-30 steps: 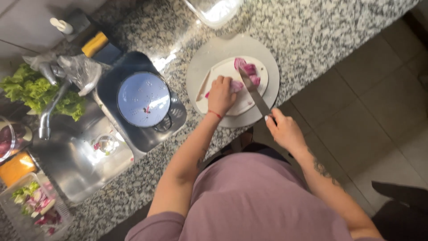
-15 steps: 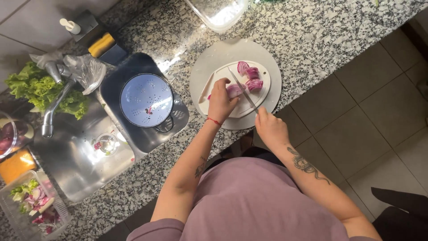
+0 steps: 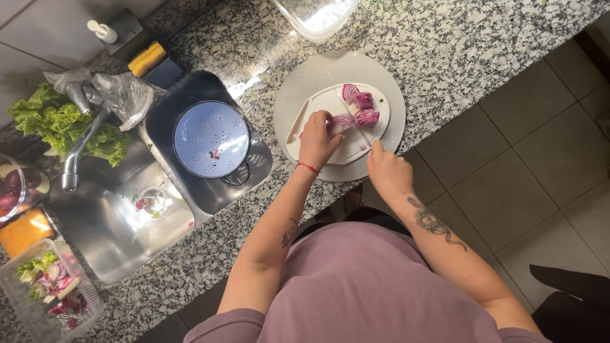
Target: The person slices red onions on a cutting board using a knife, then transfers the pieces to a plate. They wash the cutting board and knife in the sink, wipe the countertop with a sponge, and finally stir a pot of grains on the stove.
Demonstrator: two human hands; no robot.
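On speckled grey granite counter [image 3: 457, 57], at its front edge: one round white plastic board [image 3: 298, 95], and on top of it one smaller white square cutting tray [image 3: 346, 149]. Counted two hands at work over that tray. Left hand [image 3: 316, 140] curled down, fingertips pressed on one piece of purple red onion [image 3: 340, 124], pinning it to the tray near the centre. Right hand [image 3: 386, 170] clenched round the handle of one thin-bladed kitchen knife [image 3: 362, 134], blade laid across the tray just beside the pinned piece, touching or nearly touching it; could not tell which. Counted three cut onion chunks [image 3: 361, 108] stacked close together at the tray's far right corner, rings showing. One red string bracelet [image 3: 308, 167] on the left wrist; one dark snake tattoo [image 3: 431, 222] on the right forearm.

Off to the left, well apart: one stainless steel sink [image 3: 114, 222] with one curved metal tap [image 3: 79, 149], one pale blue perforated round colander [image 3: 211, 138] sitting in one dark square basin [image 3: 254, 171]. Behind the tap, one bunch of green leafy lettuce [image 3: 47, 121] and one crumpled clear plastic bag [image 3: 124, 95]. One yellow sponge [image 3: 147, 58] by one small white-topped dispenser [image 3: 101, 30]. At the near left corner, one clear plastic tub of mixed salad [image 3: 44, 286]. At the top edge, one clear empty-looking container [image 3: 314, 16].
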